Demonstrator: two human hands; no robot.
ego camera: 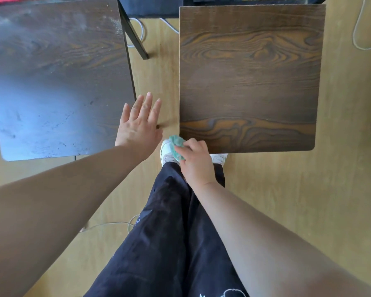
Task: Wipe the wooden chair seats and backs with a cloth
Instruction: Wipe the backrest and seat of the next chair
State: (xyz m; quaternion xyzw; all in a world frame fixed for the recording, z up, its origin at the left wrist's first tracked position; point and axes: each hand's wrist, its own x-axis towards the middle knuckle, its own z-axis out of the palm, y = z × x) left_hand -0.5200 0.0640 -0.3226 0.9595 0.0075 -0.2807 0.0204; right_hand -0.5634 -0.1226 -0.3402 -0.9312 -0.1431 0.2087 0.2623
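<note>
Pale wood floor (341,189); two dark chair seats are being viewed from above. Green cloth (177,144) is being held bunched in the right hand (196,163), grip clamped on it, at the near left corner of the right seat (248,82). Left hand (138,125) is being held flat, grip apart, beside the dusty left seat (51,82). Risk: dust being smeared, not lifted, by so small a wad.

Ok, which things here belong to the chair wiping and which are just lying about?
For the job: green cloth, gripped by the right hand; dusty left chair seat; right chair seat; left hand, fingers straight.
Lying about: white cable on the floor.
</note>
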